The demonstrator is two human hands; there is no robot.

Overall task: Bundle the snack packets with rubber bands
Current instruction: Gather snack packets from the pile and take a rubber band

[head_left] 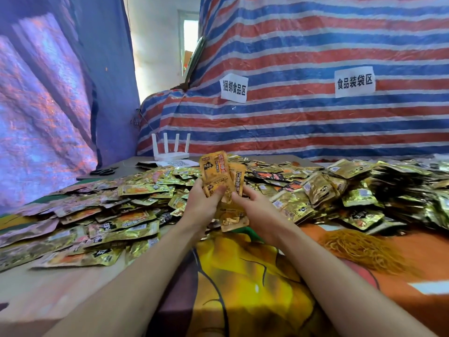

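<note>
Small stack of packets [213, 171] standing upright between my two hands. Left hand [202, 203] wraps its lower half in a closed grip, while the right hand [257, 205] pinches the stack's right edge. I judge these light, glossy and slippery, likely to fan apart, so I'd clamp across the middle, not the crimped ends. Rubber bands [364, 249] sit heaped on the worktop [36, 295], well right of and below my right grip. The loose pile [116, 215] spreads beyond both hands.

Striped tarp walls [303, 122] (red, blue); bright window [190, 32]
</note>
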